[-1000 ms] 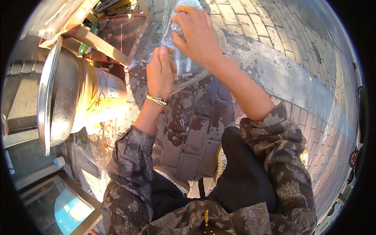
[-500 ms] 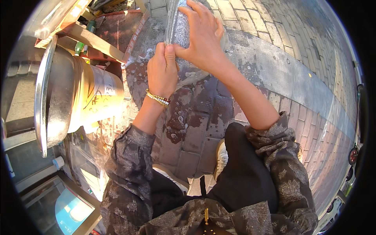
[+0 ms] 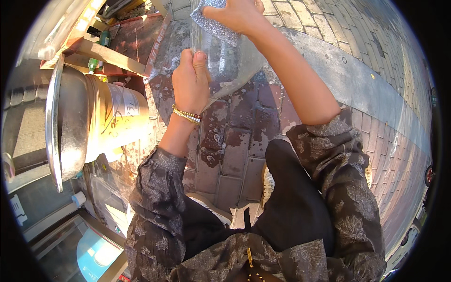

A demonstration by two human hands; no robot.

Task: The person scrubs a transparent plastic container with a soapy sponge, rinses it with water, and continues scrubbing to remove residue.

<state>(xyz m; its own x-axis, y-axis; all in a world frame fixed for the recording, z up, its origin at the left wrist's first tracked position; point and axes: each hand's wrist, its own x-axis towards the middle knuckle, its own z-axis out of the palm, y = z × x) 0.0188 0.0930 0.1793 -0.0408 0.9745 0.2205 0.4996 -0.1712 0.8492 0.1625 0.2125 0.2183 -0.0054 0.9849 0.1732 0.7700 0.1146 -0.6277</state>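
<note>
Sheet: I am holding the clear sheet [image 3: 221, 66] ahead of the body, over wet paving [image 3: 235, 155]. Its long axis is running away from the body, the far end leaving the frame; its near edge is curving up to the right.

Left hand [image 3: 191, 77]: fingers are closing firmly on the sheet's left edge.

Right hand [image 3: 239, 14]: thumb is lying on the silver cloth [image 3: 218, 30], whose lower edge is slanting down rightward over the sheet; I cannot tell how far the fingers are closing.

Containers: a metal basin [image 3: 75, 117] is sitting against the yellow bucket's [image 3: 127, 124] wide end; their contents are staying hidden from me.
</note>
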